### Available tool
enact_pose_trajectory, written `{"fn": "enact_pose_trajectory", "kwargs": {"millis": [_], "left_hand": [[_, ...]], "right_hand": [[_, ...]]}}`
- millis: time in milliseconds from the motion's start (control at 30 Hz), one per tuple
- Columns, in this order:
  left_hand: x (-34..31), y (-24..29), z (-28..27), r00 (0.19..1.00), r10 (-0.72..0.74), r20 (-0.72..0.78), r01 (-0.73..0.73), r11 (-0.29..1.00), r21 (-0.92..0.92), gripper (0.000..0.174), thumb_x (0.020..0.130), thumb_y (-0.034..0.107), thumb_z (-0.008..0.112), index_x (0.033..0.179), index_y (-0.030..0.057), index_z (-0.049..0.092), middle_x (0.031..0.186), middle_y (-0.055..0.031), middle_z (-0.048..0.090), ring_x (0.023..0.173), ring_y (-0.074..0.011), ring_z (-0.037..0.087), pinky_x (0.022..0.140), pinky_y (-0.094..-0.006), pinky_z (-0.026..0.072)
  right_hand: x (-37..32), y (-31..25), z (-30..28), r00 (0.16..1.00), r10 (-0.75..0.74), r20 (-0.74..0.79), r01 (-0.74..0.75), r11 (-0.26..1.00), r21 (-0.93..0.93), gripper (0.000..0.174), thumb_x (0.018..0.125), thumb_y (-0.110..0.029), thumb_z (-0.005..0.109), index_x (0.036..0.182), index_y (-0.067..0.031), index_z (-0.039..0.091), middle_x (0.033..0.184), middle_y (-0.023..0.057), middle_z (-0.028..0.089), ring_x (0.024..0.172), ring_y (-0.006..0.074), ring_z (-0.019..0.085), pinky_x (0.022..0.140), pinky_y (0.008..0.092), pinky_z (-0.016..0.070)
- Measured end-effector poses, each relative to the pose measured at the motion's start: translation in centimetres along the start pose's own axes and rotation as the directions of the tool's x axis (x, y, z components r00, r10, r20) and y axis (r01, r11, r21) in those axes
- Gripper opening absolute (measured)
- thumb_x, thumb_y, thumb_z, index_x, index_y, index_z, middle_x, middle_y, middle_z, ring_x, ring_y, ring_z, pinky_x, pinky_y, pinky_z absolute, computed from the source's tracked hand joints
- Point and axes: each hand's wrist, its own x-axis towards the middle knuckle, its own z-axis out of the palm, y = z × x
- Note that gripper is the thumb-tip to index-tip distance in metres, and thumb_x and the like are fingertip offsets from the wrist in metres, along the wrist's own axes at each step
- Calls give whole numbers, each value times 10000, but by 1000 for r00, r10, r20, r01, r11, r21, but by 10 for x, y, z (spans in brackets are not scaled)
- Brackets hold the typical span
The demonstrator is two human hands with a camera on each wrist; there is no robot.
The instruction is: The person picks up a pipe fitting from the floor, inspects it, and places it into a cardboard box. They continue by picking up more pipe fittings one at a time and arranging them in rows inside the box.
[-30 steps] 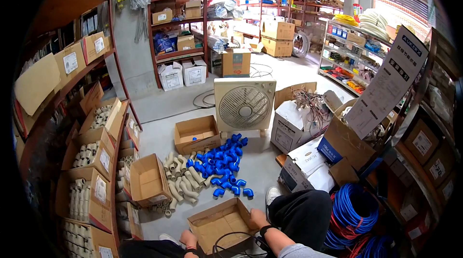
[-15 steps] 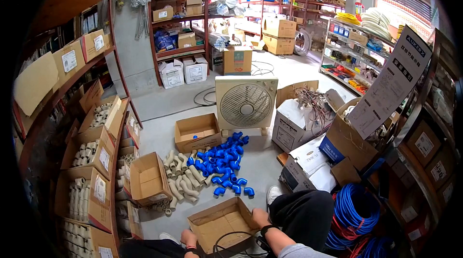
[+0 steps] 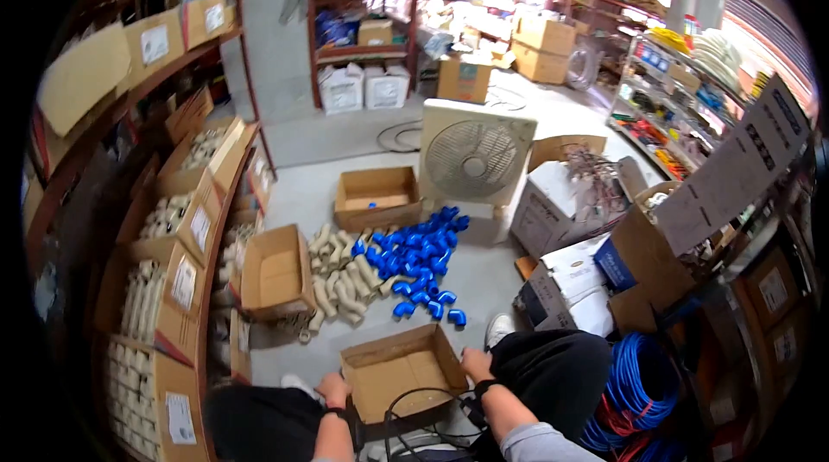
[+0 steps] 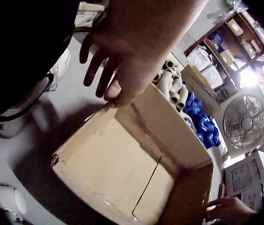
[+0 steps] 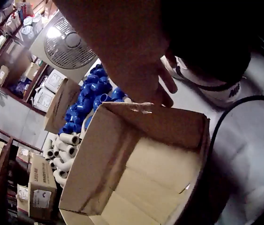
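Note:
A shallow open cardboard box (image 3: 406, 343) sits on the floor between my feet, its inside bare. My left hand (image 3: 333, 388) holds the box at its left side; in the left wrist view the other fingers spread outside the wall by the corner. My right hand (image 3: 476, 363) grips the opposite right rim, and the right wrist view shows fingers over the outer wall. Ahead of the box lies a pile of blue pipe elbows (image 3: 413, 250), beside beige curved pipe fittings (image 3: 345, 289).
A second open box (image 3: 276, 272) stands left of the fittings, a third box (image 3: 377, 194) behind them. A box fan (image 3: 477, 155) stands further back. Blue cable coils (image 3: 643, 384) lie at my right. A black cable (image 3: 393, 414) loops over the near box edge. Shelves with boxed fittings (image 3: 164, 216) line the left.
The head view has tilted down and swung left, so the scene shifts up and right. Both hands stay at the box's sides, and the piles look unchanged.

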Motion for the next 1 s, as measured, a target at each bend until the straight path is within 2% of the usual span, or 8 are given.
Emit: {"fn": "enact_pose_trajectory", "kwargs": {"millis": [167, 333, 367, 467, 600, 700, 867, 1000], "left_hand": [[34, -10, -46, 1000, 24, 15, -23, 996, -81, 386, 629, 385, 581, 893, 104, 606, 944, -130, 575, 889, -285, 544, 742, -392, 430], [86, 0, -93, 986, 123, -114, -154, 932, -328, 291, 619, 277, 527, 824, 95, 623, 880, -154, 582, 856, -311, 544, 727, -382, 438], [86, 12, -101, 957, 154, -247, -232, 917, -326, 292, 606, 302, 579, 764, 60, 617, 766, -159, 588, 744, -303, 564, 663, -340, 445], [101, 34, -118, 978, 135, -157, -192, 876, -443, 247, 635, 288, 552, 794, 115, 629, 849, -122, 595, 809, -289, 559, 707, -361, 440], [127, 53, -99, 986, 118, -116, -160, 852, -498, 250, 644, 286, 570, 805, 104, 627, 851, -118, 597, 820, -272, 559, 709, -342, 436], [153, 60, -60, 993, 72, -89, -111, 795, -597, 425, 639, 304, 586, 945, 10, 558, 890, -152, 586, 869, -267, 548, 759, -319, 418], [176, 70, -24, 999, 44, 20, -14, 654, -756, 529, 661, 322, 588, 1019, -56, 491, 919, -168, 579, 914, -257, 535, 791, -305, 403], [201, 79, 5, 989, 84, 123, 55, 562, -825, 461, 732, 281, 586, 1065, -15, 465, 785, -40, 577, 581, -102, 503, 467, -240, 389]], "right_hand": [[45, 1, -23, 972, 82, 221, -81, 997, -16, 393, 591, -275, 619, 961, -147, 579, 1002, 96, 554, 919, 268, 531, 785, 377, 419], [109, -43, -51, 960, -279, 15, 258, 904, 340, 260, 580, -240, 579, 771, -67, 615, 632, 112, 574, 505, 229, 550, 502, 317, 437], [117, -58, -62, 968, -238, 84, 181, 885, 429, 268, 569, -249, 601, 772, -73, 603, 773, 158, 586, 756, 293, 561, 669, 355, 440], [124, -109, -75, 923, -381, -47, 363, 826, 432, 274, 600, -206, 583, 817, -39, 588, 788, 142, 597, 737, 270, 575, 677, 336, 450], [135, -155, -59, 899, -433, 74, 337, 789, 514, 308, 618, -204, 610, 873, -33, 579, 800, 125, 598, 745, 227, 577, 668, 313, 448], [150, -174, -26, 889, -454, 63, 352, 765, 539, 327, 617, -199, 603, 884, -13, 569, 825, 137, 598, 791, 251, 570, 706, 323, 445], [174, -197, 28, 935, -350, 62, 236, 742, 628, 411, 631, -230, 605, 950, 19, 536, 910, 159, 576, 850, 281, 551, 739, 333, 434], [188, -210, 53, 967, -189, 173, -45, 541, 840, 484, 648, -276, 619, 985, 51, 504, 862, 161, 584, 798, 251, 568, 712, 316, 436]]}}
